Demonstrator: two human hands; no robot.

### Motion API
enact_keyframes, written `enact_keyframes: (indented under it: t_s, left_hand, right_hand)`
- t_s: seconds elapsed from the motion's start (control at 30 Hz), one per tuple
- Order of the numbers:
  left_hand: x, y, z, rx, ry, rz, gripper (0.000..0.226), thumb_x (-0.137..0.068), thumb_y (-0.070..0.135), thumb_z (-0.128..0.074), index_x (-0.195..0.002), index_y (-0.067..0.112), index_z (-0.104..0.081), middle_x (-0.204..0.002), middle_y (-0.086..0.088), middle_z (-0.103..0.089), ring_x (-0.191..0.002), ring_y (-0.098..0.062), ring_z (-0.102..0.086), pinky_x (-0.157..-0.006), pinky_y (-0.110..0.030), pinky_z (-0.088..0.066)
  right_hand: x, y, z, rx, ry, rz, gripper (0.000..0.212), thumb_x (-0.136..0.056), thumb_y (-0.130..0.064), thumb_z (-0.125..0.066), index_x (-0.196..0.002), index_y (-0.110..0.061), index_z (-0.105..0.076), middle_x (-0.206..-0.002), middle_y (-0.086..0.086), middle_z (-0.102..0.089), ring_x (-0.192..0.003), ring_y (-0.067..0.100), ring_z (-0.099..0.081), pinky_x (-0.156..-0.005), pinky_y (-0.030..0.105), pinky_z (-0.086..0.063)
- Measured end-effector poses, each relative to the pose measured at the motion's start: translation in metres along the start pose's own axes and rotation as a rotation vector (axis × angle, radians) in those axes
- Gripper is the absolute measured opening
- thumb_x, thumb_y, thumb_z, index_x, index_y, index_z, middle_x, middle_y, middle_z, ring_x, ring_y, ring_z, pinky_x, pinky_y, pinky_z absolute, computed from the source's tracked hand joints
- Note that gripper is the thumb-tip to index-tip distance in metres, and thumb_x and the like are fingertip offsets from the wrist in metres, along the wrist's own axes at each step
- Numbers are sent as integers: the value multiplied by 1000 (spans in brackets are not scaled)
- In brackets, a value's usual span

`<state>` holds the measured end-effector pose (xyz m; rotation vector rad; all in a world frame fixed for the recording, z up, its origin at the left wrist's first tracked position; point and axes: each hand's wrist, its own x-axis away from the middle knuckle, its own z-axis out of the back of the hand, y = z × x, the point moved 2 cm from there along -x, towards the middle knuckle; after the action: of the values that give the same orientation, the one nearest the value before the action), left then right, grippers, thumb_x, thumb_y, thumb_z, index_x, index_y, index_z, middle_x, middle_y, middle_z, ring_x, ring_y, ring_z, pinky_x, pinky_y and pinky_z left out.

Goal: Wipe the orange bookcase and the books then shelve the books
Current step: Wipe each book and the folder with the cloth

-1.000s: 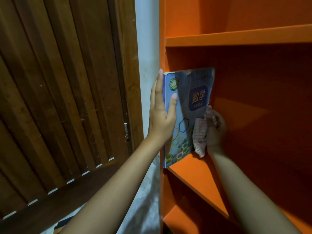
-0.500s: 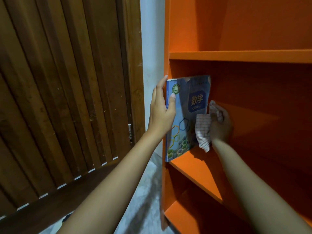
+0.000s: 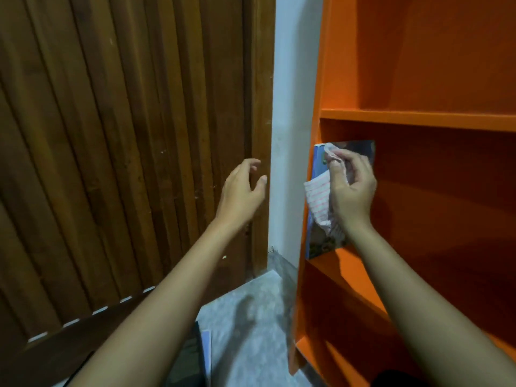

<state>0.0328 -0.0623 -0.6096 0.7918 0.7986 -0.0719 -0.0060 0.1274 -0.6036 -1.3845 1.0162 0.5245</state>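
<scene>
The right hand (image 3: 352, 191) pinches the cloth (image 3: 318, 202) against the book (image 3: 363, 149) standing on the orange bookcase (image 3: 418, 120), while the left hand (image 3: 243, 188) hangs loose and empty nearby.

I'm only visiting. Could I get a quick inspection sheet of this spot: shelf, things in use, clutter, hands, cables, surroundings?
Surface: orange shelf, holding one book at its left end.
Job's things: book upright against the bookcase side; striped cloth in front of its cover.
Clutter: flat blue-edged thing on the floor, too dim to identify.
Hands: left hand open, touching nothing; right hand grips the cloth.
Cables: nothing seen.
Surroundings: wooden door, white wall, grey floor.
</scene>
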Motion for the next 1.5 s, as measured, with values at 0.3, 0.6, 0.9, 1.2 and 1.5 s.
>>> enact_keyframes:
  t_s: [0.3,0.6,0.9,1.2,1.5]
  left_hand:
    - [67,-133,64,-225,-47,301,32,-96,33,-48,-126,19,-52,-127,-1,-57,-117,-19,-53,-93,-35,-47]
    - [196,-329,47,-213,-225,860,26,-96,23,-50,-118,10,-55,-116,-11,-62,-100,-25,-59,-78,-22,-43]
    - [299,-431,24,-127,-200,1243,31,-94,24,-50,-121,8,-50,-119,-14,-55,-107,-29,-56,-90,-41,-48]
    - [315,-458,-1,32,-184,1265,26,-97,19,-46,-122,13,-43,-116,-11,-57,-104,-25,-59,-91,-44,-49]
    - [343,-463,4,258,-35,1245,27,-96,28,-48,-120,38,-41,-122,2,-58,-108,-17,-60,-92,-37,-50]
  right_hand:
    - [123,15,-120,109,-509,-255,30,-94,-16,-55,-123,-12,-59,-117,12,-57,-107,18,-54,-85,12,-33]
    - [328,143,-186,332,-999,-796,40,-92,-15,-54,-131,-12,-49,-126,17,-49,-114,33,-53,-96,35,-43]
    - [450,217,-219,342,-1147,-1004,21,-98,-15,-42,-102,-9,-62,-90,12,-63,-69,16,-59,-45,4,-35]
    - [504,238,-206,257,-1179,-1120,46,-95,-44,-42,-140,-40,-33,-124,3,-55,-110,21,-54,-86,31,-50]
    - [528,217,-220,161,-1168,-1086,42,-99,-30,-43,-140,-28,-36,-116,-6,-53,-100,6,-58,-72,16,-54]
